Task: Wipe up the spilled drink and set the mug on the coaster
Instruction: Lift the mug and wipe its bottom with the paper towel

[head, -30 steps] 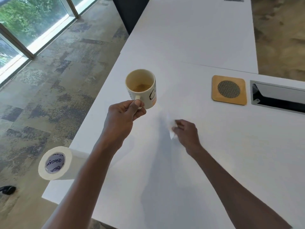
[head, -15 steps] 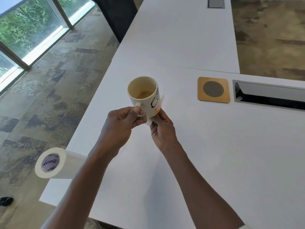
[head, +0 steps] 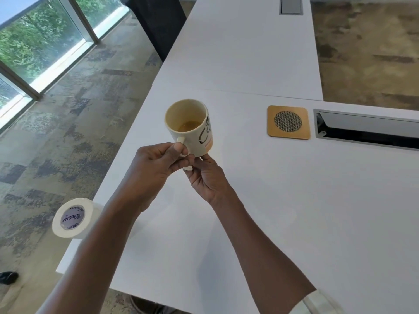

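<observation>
A second ago the right hand (head: 207, 177) was down on the table (head: 294, 211), rubbing it with a bit of white paper. Now it is up under the mug (head: 189, 130), with its fingertips on the mug's bottom edge. The mug sits a little lower in the view, and the coaster (head: 288, 122) has slid sideways in the view, because the head has moved.

The left hand (head: 158, 165) is curled closed on the mug's handle and holds the mug up in the air, above the table. The right hand is partly closed. A small white bit shows between the two hands, so it may be pinching the paper, but I cannot tell for sure.

The coaster lies to the right of the mug and a bit farther away, flat on the table, just beside a dark slot (head: 367, 132). The right hand is nearer to it, but the left hand has the mug. So the mug likely has to go right, across the body.

The mug is cream with dark letters and some orange on its side. It tips a little, and a small pool of brown drink sits at the bottom. It could slosh if tipped more.

I can see no wet spot on the table from here. A paper roll (head: 72, 218) lies at the left edge.
</observation>
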The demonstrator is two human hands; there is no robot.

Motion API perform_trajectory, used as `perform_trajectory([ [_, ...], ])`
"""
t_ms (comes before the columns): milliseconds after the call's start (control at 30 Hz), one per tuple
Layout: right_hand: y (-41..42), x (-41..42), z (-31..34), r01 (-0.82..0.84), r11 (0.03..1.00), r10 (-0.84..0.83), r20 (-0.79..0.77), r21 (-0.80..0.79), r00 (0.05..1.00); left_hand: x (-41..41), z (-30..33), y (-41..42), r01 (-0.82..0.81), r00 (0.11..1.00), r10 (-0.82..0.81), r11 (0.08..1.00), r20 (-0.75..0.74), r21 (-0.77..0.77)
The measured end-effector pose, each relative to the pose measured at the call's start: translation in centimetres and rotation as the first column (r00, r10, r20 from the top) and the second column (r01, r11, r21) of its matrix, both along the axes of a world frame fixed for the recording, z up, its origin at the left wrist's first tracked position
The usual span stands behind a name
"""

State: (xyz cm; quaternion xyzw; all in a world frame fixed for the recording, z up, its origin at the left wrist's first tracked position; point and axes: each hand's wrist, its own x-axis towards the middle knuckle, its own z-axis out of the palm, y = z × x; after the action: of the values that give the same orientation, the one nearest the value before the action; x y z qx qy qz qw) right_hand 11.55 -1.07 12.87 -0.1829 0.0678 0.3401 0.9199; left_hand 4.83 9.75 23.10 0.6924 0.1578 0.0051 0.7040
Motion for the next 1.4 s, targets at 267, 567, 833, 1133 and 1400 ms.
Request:
perform_trajectory([
  [267, -1.8, 0.2, -1.5, -0.114, 0.991, 0.113, -0.023, -0.075, 0.993, -0.4, -1.2, 0.8, -0.069, 0.997, 0.07, 0.997, -0.028, 0.039],
  [567, -4.1, 1.6, -2.2, -0.118, 0.984, 0.123, 0.035, -0.134, 0.992, -0.5, -1.4, 0.6, -0.074, 0.994, 0.078, 0.996, -0.081, 0.052],
  [833, -4.8, 3.1, -1.8, -0.004, 0.978, 0.019, 0.069, -0.209, 0.997, -0.4, -0.8, 0.5, -0.056, 0.992, 0.063, 0.996, -0.108, 0.071],
  [1133, -2.2, 3.2, -1.0, 0.141, 0.954, -0.12, 0.092, -0.264, 0.988, -0.6, -0.5, -0.1, 0.027, 0.989, -0.012, 0.994, -0.144, 0.102],
  [1400, -0.5, 2.5, -1.4, 0.066, 0.99, -0.057, 0.075, -0.123, 0.996, -1.1, -0.4, 0.4, 0.033, 0.991, -0.028, 0.999, -0.13, 0.038],
])
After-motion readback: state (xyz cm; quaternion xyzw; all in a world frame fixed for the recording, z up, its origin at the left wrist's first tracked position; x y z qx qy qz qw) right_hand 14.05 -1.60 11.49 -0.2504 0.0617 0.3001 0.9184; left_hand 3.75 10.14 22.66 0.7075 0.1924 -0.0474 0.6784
